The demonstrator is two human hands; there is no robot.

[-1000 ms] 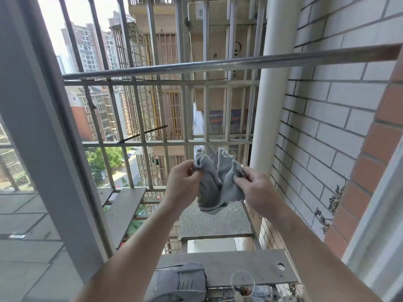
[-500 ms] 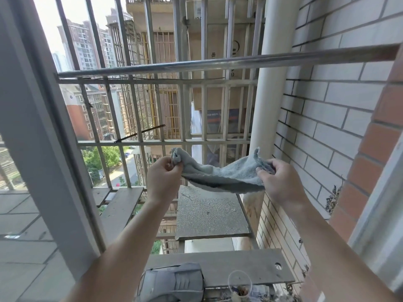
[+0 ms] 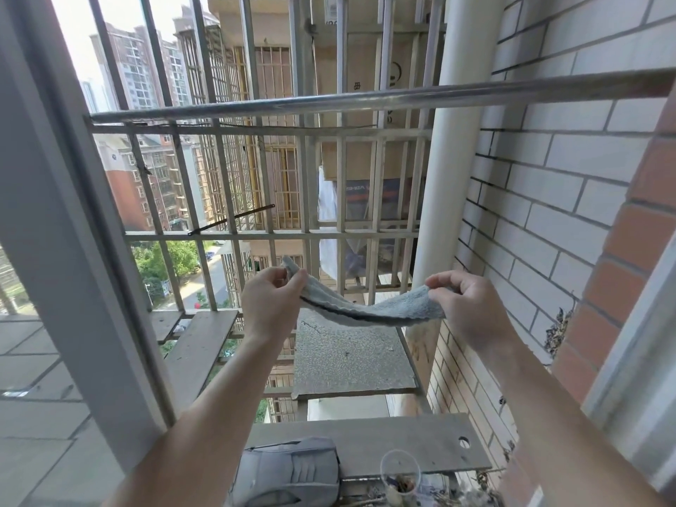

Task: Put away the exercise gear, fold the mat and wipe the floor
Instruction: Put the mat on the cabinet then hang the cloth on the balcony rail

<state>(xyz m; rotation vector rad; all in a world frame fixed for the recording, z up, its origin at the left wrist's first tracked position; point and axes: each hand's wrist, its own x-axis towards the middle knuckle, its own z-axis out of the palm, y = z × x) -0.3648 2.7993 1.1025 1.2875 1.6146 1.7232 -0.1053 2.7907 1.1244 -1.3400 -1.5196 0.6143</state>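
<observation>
A grey-blue cloth (image 3: 369, 308) is stretched out flat between my two hands, outside an open window, in front of a metal window grille. My left hand (image 3: 269, 303) pinches its left corner between thumb and fingers. My right hand (image 3: 466, 305) pinches its right end. The cloth sags a little in the middle. A shiny metal rail (image 3: 365, 98) runs horizontally well above the cloth.
The grille bars (image 3: 329, 234) stand just beyond my hands. A white pipe (image 3: 444, 170) and a tiled brick wall (image 3: 548, 184) lie to the right. The grey window frame (image 3: 73, 221) stands at left. Below are a stone slab (image 3: 351, 356), a grey shoe (image 3: 289, 473) and a clear cup (image 3: 399, 472).
The cloth was bunched between my hands; my hands have moved apart and pulled it out flat and long.
</observation>
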